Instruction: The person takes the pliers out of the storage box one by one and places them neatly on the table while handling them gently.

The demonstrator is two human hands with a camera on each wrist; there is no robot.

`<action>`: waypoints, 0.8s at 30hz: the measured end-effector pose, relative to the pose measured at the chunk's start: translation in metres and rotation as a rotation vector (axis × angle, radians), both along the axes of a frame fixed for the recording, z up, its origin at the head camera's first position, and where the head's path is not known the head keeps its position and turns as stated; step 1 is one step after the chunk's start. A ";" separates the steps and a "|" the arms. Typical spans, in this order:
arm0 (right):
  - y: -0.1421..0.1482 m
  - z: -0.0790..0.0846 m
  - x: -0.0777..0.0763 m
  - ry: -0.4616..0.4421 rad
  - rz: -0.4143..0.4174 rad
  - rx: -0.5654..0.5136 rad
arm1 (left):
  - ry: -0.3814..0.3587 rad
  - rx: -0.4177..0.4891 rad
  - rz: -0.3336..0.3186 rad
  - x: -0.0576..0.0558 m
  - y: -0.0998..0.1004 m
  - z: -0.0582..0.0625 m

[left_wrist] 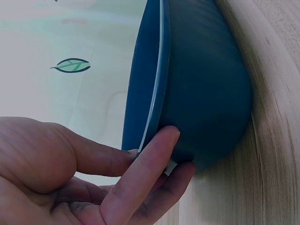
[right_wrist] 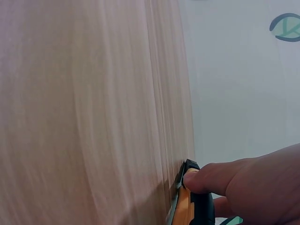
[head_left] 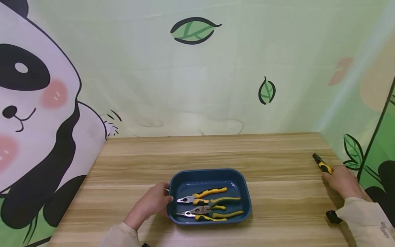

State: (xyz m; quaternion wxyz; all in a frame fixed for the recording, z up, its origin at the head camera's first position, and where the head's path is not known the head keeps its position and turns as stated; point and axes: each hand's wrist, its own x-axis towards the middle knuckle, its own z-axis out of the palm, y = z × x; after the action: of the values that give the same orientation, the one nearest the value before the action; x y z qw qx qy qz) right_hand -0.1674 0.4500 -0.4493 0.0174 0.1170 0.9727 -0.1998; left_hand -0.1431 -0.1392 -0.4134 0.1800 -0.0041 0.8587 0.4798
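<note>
My left hand pinches the left wall of a blue plastic tray. In the left wrist view, the thumb is at the rim and the fingers lie against the outside. Inside the tray lie combination pliers with yellow-and-black handles, needle-nose pliers below them, and pliers with green-and-yellow handles overlapping these. Far to the right, my right hand grips a slim yellow-and-black utility knife. Its thumb presses along the handle, low over the tabletop; the rear part is hidden by the hand.
The wood-grain table ends against a pale green cloth backdrop with printed leaves and a panda. Another printed panel stands close beside the right hand. The tray is near the table's front middle.
</note>
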 end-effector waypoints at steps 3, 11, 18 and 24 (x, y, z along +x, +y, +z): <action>-0.001 0.000 0.001 0.004 -0.001 0.009 | -0.002 -0.002 0.001 0.000 0.000 -0.001; -0.002 0.002 0.002 -0.030 -0.019 0.024 | -0.005 -0.006 0.000 0.000 0.000 -0.001; -0.004 0.004 0.002 -0.031 -0.023 0.046 | -0.001 -0.004 -0.002 0.001 0.001 0.000; -0.004 0.002 0.003 -0.008 -0.014 0.045 | -0.003 0.002 0.002 0.001 0.001 0.000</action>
State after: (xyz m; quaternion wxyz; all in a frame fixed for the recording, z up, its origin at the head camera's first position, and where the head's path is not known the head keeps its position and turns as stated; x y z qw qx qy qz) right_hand -0.1648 0.4457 -0.4469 0.0174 0.1248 0.9760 -0.1774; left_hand -0.1421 -0.1386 -0.4134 0.1811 -0.0054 0.8579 0.4809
